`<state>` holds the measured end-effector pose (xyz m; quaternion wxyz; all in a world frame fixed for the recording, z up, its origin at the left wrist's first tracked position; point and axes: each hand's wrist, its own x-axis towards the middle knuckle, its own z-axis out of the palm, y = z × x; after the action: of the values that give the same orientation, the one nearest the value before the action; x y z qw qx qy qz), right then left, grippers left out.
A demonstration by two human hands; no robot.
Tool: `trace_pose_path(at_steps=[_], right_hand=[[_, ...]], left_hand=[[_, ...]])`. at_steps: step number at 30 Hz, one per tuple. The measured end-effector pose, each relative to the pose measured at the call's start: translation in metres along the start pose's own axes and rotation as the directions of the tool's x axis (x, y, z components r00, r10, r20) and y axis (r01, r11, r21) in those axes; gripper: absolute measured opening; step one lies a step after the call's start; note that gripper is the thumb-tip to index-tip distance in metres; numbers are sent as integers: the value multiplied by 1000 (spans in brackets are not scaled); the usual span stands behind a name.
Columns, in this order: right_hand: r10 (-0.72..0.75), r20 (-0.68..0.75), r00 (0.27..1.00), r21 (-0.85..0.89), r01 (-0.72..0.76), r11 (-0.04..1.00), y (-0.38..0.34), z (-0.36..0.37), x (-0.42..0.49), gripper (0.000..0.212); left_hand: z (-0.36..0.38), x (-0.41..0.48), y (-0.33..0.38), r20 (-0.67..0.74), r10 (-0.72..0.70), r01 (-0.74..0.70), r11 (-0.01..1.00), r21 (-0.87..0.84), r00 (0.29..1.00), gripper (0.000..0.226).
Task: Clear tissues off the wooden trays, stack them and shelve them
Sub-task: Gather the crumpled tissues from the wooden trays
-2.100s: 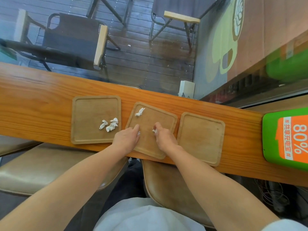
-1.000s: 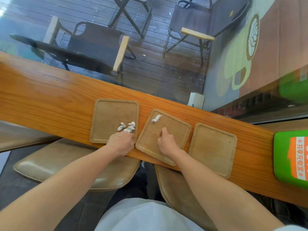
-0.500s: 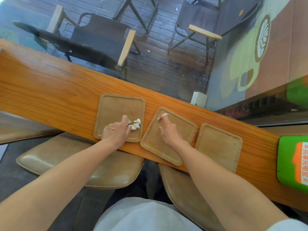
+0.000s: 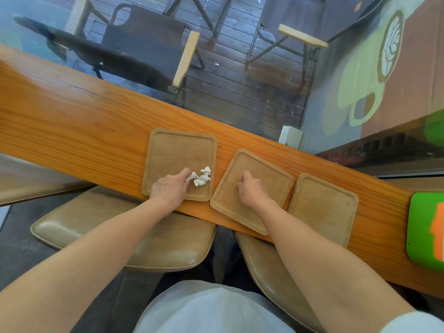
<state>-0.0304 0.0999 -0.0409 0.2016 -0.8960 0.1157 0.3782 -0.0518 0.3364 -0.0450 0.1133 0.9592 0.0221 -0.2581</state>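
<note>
Three square wooden trays lie side by side on the orange counter [image 4: 72, 131]: a left tray [image 4: 180, 150], a tilted middle tray [image 4: 271, 174] and a right tray [image 4: 324, 212]. Crumpled white tissues [image 4: 203, 179] sit near the left tray's front right corner. My left hand [image 4: 169, 187] rests on that tray, its fingertips pinching the end of the nearest tissue piece. My right hand [image 4: 251, 189] lies curled in a fist on the middle tray. No tissue shows on the middle or right tray. What the fist encloses is hidden.
Two tan cushioned stools [image 4: 153, 241] stand under the counter's near edge. A green and orange device [image 4: 425, 231] sits on the counter at far right. A small white box [image 4: 291, 138] stands behind the counter, with a glass window and outdoor chairs beyond it.
My right hand reached the tissue at the middle tray's far corner, closed and drew back; that tissue is gone from view. My left hand moved onto the left tray and reached its tissues.
</note>
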Motion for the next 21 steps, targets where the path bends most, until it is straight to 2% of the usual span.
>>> trace_pose_path(at_steps=[3,6,10,14,21], right_hand=[[13,4,1000,0,-13,1000,-1,3,-7,20],[29,18,999,7,-30,1000,-3,4,-8,30],[29,10,1000,56,-30,998,-5,3,-9,18],[11,6,1000,67,-12,998,-13,0,-11,3],[-35,18,999,67,34,997,-30,-8,-13,26]], left_hand=[[-1,-1,-5,67,52,-54,998,18,996,10],[-6,-2,-8,88,74,-78,996,45,993,26],[-12,-2,-10,97,61,-67,996,52,993,41],[-14,0,-14,119,83,-83,997,-3,989,42],[-24,2,-18,129,195,-173,971,-164,972,33]])
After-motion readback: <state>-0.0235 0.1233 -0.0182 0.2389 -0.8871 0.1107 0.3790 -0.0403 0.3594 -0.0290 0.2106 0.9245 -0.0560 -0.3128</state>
